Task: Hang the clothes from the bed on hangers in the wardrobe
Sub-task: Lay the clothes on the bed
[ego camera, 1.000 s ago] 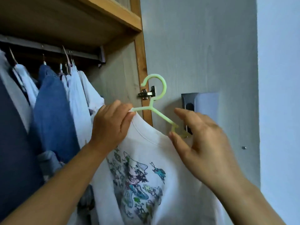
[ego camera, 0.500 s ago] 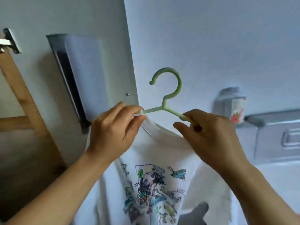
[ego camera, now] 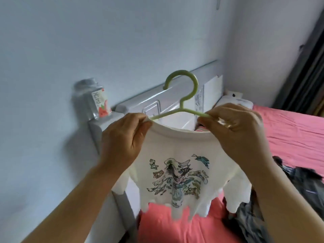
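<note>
I noted both hands, left hand (ego camera: 125, 139) and right hand (ego camera: 235, 132), pinching the white T-shirt (ego camera: 177, 165) onto the green hanger (ego camera: 185, 100), at 12 o'clock above the bed (ego camera: 289, 130). Recommendation: seat both shoulders evenly first.

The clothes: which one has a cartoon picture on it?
The white T-shirt on the green hanger; the dark clothes on the bed show no picture.

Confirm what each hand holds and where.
Left hand pinches the white T-shirt collar at the green hanger's left arm; right hand pinches its right arm.
</note>
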`<state>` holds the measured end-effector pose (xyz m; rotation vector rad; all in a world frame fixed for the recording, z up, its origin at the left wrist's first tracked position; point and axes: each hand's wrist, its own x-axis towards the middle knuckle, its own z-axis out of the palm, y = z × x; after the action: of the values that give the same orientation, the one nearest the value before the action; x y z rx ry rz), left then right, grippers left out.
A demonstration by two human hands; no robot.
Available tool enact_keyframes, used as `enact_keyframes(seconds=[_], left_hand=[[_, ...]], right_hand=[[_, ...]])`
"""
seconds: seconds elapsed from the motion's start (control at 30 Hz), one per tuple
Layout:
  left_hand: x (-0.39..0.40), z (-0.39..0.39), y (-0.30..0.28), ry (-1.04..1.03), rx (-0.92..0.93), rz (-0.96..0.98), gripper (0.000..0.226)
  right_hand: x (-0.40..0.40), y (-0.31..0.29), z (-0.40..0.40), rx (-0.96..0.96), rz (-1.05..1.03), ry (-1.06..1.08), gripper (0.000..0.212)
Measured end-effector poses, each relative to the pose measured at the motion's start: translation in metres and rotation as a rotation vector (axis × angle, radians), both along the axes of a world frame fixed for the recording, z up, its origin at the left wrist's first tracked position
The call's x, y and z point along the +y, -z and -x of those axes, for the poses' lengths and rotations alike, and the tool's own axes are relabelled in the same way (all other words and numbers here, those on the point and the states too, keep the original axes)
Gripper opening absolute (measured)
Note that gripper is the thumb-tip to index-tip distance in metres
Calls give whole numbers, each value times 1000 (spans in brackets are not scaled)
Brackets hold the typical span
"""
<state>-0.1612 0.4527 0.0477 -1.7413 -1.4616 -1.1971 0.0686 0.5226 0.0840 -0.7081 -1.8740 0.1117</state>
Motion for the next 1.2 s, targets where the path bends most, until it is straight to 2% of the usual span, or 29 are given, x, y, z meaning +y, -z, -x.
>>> enact_keyframes(seconds=[0.2,0.33,0.43,0.7,0.77,0.83,0.93,0.97,1.07,1.13,1.2], left_hand=[[75,-69,-4,240,-71,36,29],[115,-120,-6,382,-94,47,28],[142,-160,-3,488,-99,41,30],[228,-272,23,666,-52,103,28],[257,-298,42,689,-45,209,32],[291,-327,67,749,-45,432,43],[352,-374,116,741,70,818,63],[371,-389,136,719,107,924,58],[420,-430,197,672,68,1149,19],[452,-454,238,622,70,1193,10],[477,-472,268,559,80,1215,9]], right_hand=[[7,-11,-82,-16,-42,332,18],[12,-15,-131,-50,-35,481,22],[19,-12,-166,-61,-12,601,16],[80,18,-268,-28,112,742,12],[112,41,-298,-56,204,754,7],[153,73,-334,-88,345,773,2],[219,138,-387,-174,586,764,15],[238,161,-402,-206,661,760,19],[286,226,-438,-234,837,712,28],[316,264,-462,-209,923,659,16],[337,300,-481,-205,983,598,38]])
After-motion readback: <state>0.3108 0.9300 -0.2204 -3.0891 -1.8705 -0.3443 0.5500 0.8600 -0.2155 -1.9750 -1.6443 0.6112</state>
